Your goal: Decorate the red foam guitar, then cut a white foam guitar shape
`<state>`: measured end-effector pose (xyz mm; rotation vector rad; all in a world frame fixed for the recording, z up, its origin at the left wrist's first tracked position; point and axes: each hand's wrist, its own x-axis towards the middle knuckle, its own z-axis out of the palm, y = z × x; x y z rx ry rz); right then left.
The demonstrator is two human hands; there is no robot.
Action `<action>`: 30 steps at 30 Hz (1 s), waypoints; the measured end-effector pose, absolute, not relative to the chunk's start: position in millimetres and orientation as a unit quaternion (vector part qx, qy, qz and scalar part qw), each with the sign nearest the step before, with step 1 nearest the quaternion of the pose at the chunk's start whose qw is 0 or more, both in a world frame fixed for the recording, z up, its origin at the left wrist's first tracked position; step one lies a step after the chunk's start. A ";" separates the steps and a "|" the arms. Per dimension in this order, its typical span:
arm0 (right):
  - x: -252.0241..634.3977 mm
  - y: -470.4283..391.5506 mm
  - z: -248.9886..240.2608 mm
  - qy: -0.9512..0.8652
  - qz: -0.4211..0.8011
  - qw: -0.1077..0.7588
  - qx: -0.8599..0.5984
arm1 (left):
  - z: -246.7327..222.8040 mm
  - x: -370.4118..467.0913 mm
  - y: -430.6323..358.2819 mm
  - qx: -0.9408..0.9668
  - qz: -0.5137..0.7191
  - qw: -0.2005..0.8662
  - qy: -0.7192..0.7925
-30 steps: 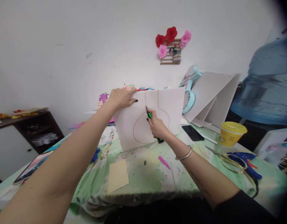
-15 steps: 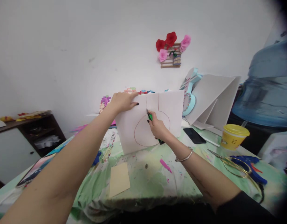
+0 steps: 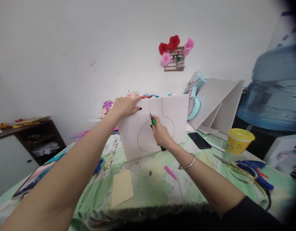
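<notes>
Change: hardly any in the past second; slightly shifted in view, yet held at nearly the same spot on the left line [image 3: 149, 105].
Knife work: seemingly little advanced, judging by that.
Knife [image 3: 153, 121]: clasped in the right hand [image 3: 161, 132], tip slanted up near the line's foot; too small to tell whether sunk in or merely touching.
Board [image 3: 129, 138]: upright on the table [image 3: 160, 194], set back from the near edge, directly beyond the right hand; gripped along the top edge by the left hand [image 3: 126, 106].
Scissors [image 3: 231, 164]: lying towards the table's right edge.
</notes>
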<state>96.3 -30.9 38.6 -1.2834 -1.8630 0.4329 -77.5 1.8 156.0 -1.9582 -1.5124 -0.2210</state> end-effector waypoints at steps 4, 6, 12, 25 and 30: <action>96.7 -25.1 45.8 -0.740 0.179 0.406 -0.506 | 155.3 -77.7 1.0 -0.745 -0.086 0.323 -0.577; 97.3 -23.7 52.2 -0.744 0.180 0.404 -0.501 | 154.6 -77.6 0.4 -0.745 -0.089 0.325 -0.576; 101.6 -25.3 114.4 -0.734 0.065 0.511 -0.442 | 153.3 -76.9 -0.4 -0.752 -0.094 0.330 -0.563; 204.9 22.0 150.1 -0.697 -0.015 0.482 -0.531 | 159.1 -85.3 9.2 -0.789 -0.098 0.271 -0.542; 219.9 32.6 144.6 -0.707 -0.019 0.444 -0.550 | 161.0 -90.2 14.0 -0.803 -0.111 0.256 -0.527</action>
